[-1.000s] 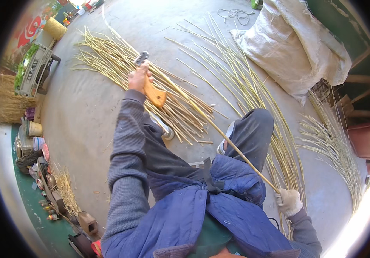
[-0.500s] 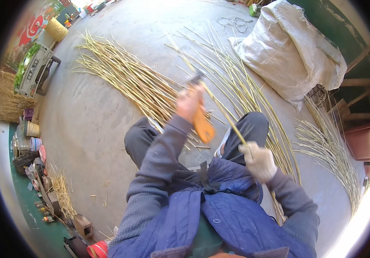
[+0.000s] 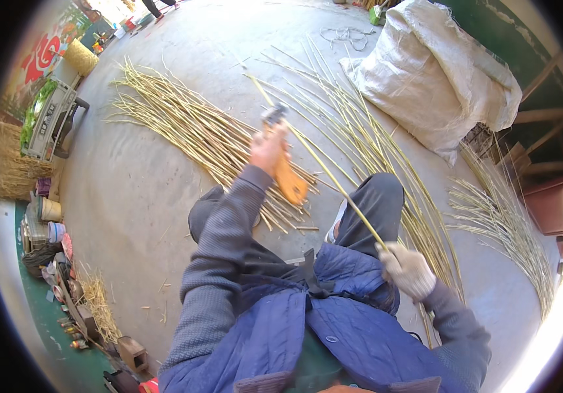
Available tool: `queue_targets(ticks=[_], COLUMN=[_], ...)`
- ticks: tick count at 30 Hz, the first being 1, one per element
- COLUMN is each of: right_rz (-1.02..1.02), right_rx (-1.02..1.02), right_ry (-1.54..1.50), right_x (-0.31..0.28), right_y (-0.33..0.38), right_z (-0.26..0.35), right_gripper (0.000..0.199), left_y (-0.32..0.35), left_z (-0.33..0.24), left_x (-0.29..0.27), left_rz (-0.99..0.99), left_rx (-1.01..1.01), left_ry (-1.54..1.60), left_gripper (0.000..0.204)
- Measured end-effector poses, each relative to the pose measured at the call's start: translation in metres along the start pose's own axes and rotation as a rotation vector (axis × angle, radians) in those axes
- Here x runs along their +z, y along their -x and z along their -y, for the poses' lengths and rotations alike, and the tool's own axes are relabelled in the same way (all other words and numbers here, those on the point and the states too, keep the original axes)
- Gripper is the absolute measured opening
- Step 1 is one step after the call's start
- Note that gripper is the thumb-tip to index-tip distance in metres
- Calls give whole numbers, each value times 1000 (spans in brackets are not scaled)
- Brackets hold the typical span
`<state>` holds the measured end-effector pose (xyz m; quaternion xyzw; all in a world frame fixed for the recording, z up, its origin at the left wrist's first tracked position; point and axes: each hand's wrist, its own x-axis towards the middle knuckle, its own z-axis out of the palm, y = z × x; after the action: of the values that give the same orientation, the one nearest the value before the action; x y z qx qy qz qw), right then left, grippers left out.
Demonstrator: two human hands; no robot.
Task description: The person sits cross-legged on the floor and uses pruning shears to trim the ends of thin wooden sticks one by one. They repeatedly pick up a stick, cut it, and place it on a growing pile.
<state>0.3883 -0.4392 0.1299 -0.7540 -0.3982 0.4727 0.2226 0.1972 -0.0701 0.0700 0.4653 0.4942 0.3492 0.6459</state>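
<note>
My bare left hand (image 3: 268, 149) is closed round a hand tool that has a flat orange-brown handle (image 3: 290, 182) and a dark metal head (image 3: 274, 113), smeared by motion. Against that head runs a long, thin yellow-green stick (image 3: 334, 178); whether the tool grips it or only touches it, I cannot tell. Near my right knee, my right hand (image 3: 412, 270), in a pale knitted glove, holds the stick's near end. The far part of the stick slants up and left past the tool.
Ahead left on the concrete floor lies a thick pile of sticks (image 3: 189, 124). Longer sticks (image 3: 376, 141) pass beside my right knee. A white woven sack (image 3: 432, 72) and more thin branches (image 3: 501, 223) lie right. Several household items line the left wall. A person's legs (image 3: 153, 8) show far off.
My right hand has moved down and right with the stick's near end. My left hand and the tool have shifted slightly left. A person's legs have come into view at the top.
</note>
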Motion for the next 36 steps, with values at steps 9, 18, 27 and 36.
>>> queue_targets(ticks=[9,18,27,36], right_rz=[-248,-124,-160,-258], right_rx=[-493,-323,100,-122], right_ry=[273,608,699,1194], right_x=[33,15,-2,-82], right_y=[-68,68,144,-4], right_z=[5,-125,-241,-176], right_gripper=[27,12,14,14], left_y=[18,-100,-131,-113], left_z=[43,-87,-151,-26], left_x=[2,-175,-329,-297], left_rz=[154,-366,-519,13], left_rx=[310,186,306,36], left_ry=[-53,69,149,66], left_gripper=[26,17,22,42])
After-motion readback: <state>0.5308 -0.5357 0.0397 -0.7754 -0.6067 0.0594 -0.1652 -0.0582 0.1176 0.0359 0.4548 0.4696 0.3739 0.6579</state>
